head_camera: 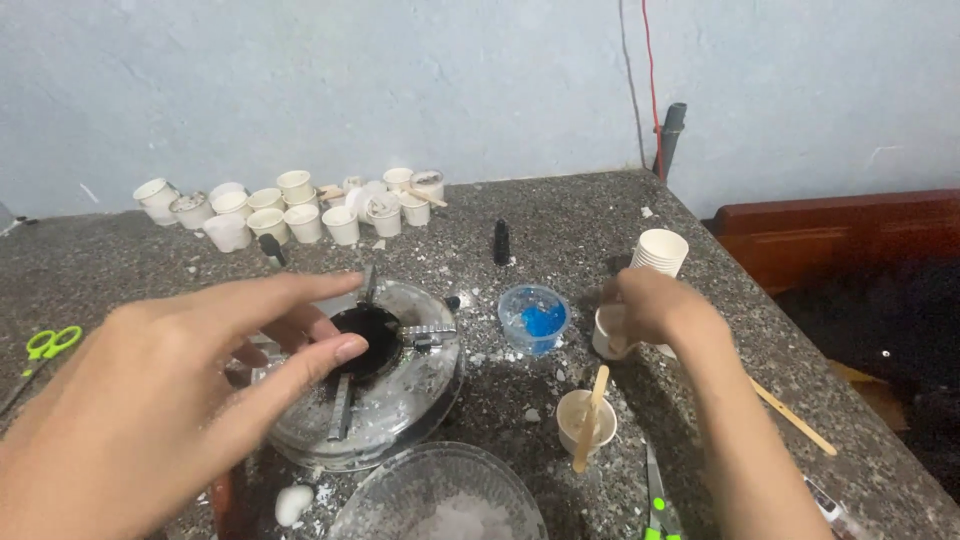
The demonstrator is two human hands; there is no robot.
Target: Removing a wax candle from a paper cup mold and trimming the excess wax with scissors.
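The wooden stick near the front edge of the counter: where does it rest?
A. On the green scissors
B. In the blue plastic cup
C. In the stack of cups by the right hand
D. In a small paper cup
D. The wooden stick leans inside a small paper cup, in front of the blue plastic cup and near the right hand.

Two hands over the tabletop (120, 260): left hand (170, 400) at eight o'clock, right hand (655, 305) at three. About fifteen small white cups (300, 215) bunch at eleven o'clock, exact number hard to tell. One stack of cups (661, 250) at two. One cup with a wooden stick (588, 418) at five. One blue-filled clear cup (534, 318). One round burner (385, 400). One green scissors (45, 345) at nine.
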